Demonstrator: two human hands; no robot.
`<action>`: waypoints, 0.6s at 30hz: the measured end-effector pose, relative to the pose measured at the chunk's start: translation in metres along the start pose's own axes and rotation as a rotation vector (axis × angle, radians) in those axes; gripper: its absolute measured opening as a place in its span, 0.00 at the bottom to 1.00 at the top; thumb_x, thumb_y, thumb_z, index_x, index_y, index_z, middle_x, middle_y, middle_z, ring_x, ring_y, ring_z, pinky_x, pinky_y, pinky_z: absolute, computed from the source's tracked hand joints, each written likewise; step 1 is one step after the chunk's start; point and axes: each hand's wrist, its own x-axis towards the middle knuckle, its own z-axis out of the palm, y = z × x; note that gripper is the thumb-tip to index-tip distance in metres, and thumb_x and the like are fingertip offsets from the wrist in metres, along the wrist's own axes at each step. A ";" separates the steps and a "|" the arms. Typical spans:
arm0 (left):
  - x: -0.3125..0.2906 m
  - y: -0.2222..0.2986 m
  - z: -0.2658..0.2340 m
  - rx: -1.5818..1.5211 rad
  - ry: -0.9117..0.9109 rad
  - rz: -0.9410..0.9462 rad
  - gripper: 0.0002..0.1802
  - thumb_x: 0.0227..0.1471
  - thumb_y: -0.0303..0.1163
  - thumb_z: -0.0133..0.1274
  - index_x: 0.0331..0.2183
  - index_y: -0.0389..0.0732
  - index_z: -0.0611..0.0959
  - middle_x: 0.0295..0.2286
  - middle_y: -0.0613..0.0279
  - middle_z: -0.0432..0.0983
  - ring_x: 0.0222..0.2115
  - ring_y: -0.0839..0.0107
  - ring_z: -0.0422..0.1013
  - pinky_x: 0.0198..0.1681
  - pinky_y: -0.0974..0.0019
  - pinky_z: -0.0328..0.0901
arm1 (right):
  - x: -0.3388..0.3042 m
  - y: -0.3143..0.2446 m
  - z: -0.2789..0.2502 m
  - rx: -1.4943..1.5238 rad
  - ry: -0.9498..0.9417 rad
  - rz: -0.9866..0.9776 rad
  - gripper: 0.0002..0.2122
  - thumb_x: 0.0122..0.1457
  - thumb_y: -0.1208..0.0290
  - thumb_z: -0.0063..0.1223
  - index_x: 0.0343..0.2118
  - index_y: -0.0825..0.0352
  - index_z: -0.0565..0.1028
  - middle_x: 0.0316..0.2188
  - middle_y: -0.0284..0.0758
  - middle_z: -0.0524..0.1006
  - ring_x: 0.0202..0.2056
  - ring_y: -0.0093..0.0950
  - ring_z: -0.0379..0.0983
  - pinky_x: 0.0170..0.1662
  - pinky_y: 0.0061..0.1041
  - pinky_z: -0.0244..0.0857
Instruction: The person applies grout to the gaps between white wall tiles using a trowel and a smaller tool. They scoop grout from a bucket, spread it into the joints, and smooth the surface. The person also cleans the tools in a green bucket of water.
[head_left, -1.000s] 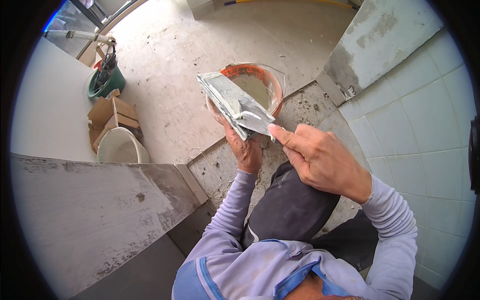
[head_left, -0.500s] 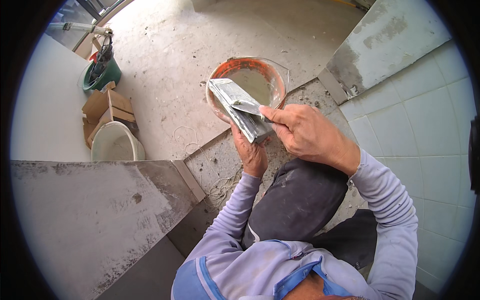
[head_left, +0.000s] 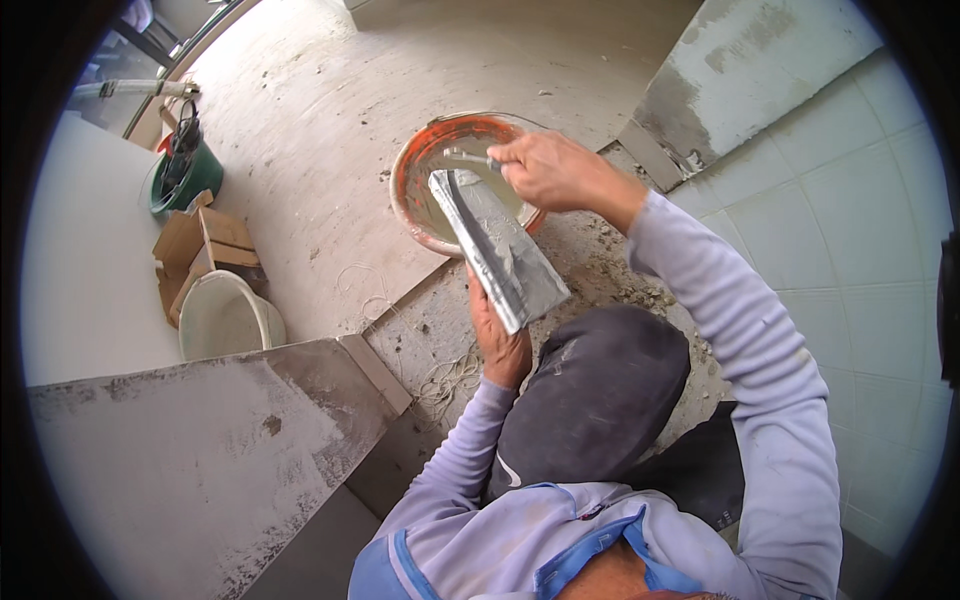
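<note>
My left hand [head_left: 502, 338] is closed around the lower side of a paste-smeared rectangular plate [head_left: 508, 252], grey with a dark, ridged long edge. The plate slants over the near rim of an orange bucket [head_left: 402, 190], with a smooth grey layer across its broad face. My right hand [head_left: 565, 175] grips the handle of a putty knife [head_left: 468, 157], its blade pointing left above the bucket's opening. Pale wet paste lines the bucket's inside. The knife and the plate are apart. Part of my left hand's fingers is hidden behind the plate.
To the left stand a whitish bucket [head_left: 222, 315], an open cardboard box [head_left: 225, 240] and a green bucket [head_left: 200, 180] with tools in it. Loose string [head_left: 447, 385] lies on the gritty floor. Low walls [head_left: 190, 440] flank me; pale tiles [head_left: 800, 240] cover the right side.
The putty knife has left the plate; my right hand has moved it up over the bucket. In my left hand the plate has turned, its broad face now showing more.
</note>
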 end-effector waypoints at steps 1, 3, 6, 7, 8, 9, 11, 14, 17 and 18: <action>-0.010 0.011 0.003 -0.041 -0.033 -0.047 0.29 0.60 0.42 0.46 0.58 0.43 0.59 0.44 0.64 0.68 0.35 0.74 0.71 0.28 0.71 0.69 | 0.006 0.008 -0.001 -0.050 -0.007 0.000 0.19 0.59 0.68 0.36 0.49 0.68 0.73 0.36 0.49 0.77 0.32 0.40 0.76 0.39 0.35 0.68; -0.014 0.021 0.000 -0.048 -0.040 -0.074 0.30 0.60 0.43 0.45 0.58 0.42 0.59 0.45 0.63 0.67 0.36 0.74 0.70 0.29 0.71 0.70 | 0.009 0.028 0.013 -0.098 -0.046 0.012 0.19 0.58 0.67 0.37 0.49 0.68 0.73 0.36 0.49 0.77 0.32 0.41 0.76 0.38 0.36 0.67; 0.009 0.017 -0.017 -0.127 -0.026 -0.004 0.26 0.60 0.45 0.45 0.53 0.41 0.63 0.41 0.62 0.70 0.32 0.73 0.71 0.28 0.71 0.69 | -0.003 0.022 0.004 0.005 -0.080 0.103 0.19 0.58 0.68 0.38 0.49 0.69 0.72 0.35 0.51 0.76 0.32 0.41 0.75 0.38 0.36 0.66; 0.018 0.014 -0.021 -0.112 0.021 0.007 0.25 0.60 0.45 0.44 0.52 0.41 0.63 0.41 0.62 0.70 0.32 0.73 0.71 0.28 0.71 0.69 | -0.014 0.014 -0.001 0.067 -0.083 0.153 0.19 0.58 0.68 0.39 0.49 0.69 0.72 0.35 0.51 0.76 0.32 0.41 0.75 0.38 0.36 0.66; 0.027 0.012 -0.025 -0.094 0.067 0.017 0.24 0.60 0.45 0.44 0.52 0.41 0.64 0.40 0.62 0.70 0.32 0.73 0.71 0.29 0.71 0.69 | -0.023 0.009 0.004 0.094 -0.046 0.090 0.19 0.58 0.69 0.39 0.50 0.69 0.72 0.32 0.50 0.76 0.30 0.41 0.75 0.36 0.36 0.66; 0.036 0.011 -0.027 -0.087 0.107 0.027 0.23 0.61 0.45 0.43 0.51 0.41 0.64 0.40 0.62 0.71 0.32 0.73 0.71 0.29 0.71 0.69 | -0.033 0.005 0.006 0.112 -0.007 0.028 0.18 0.58 0.71 0.39 0.50 0.69 0.72 0.28 0.49 0.76 0.28 0.40 0.74 0.34 0.37 0.66; 0.049 0.012 -0.028 -0.179 0.117 0.049 0.21 0.62 0.43 0.42 0.51 0.42 0.64 0.40 0.61 0.71 0.31 0.73 0.72 0.29 0.71 0.70 | -0.052 -0.007 0.005 0.138 0.056 -0.077 0.18 0.57 0.72 0.40 0.50 0.69 0.71 0.24 0.48 0.76 0.25 0.40 0.73 0.33 0.37 0.66; 0.064 0.012 -0.027 -0.207 0.106 0.038 0.18 0.63 0.40 0.40 0.51 0.42 0.65 0.39 0.62 0.72 0.31 0.73 0.72 0.30 0.70 0.71 | -0.076 -0.026 -0.001 0.171 0.090 -0.173 0.17 0.57 0.74 0.44 0.50 0.69 0.71 0.24 0.47 0.74 0.26 0.41 0.72 0.33 0.37 0.65; 0.066 0.012 -0.013 -0.173 0.087 0.033 0.17 0.63 0.40 0.40 0.50 0.42 0.66 0.37 0.62 0.73 0.31 0.73 0.73 0.28 0.72 0.70 | -0.090 -0.031 -0.001 0.178 0.059 -0.197 0.18 0.56 0.75 0.48 0.51 0.68 0.71 0.23 0.42 0.70 0.27 0.39 0.69 0.34 0.35 0.63; 0.064 0.013 -0.010 -0.177 0.041 0.068 0.19 0.61 0.40 0.43 0.50 0.42 0.66 0.38 0.62 0.72 0.33 0.72 0.72 0.30 0.71 0.70 | -0.090 -0.031 -0.002 0.160 0.074 -0.191 0.17 0.56 0.75 0.48 0.50 0.69 0.71 0.24 0.44 0.71 0.27 0.41 0.70 0.34 0.37 0.64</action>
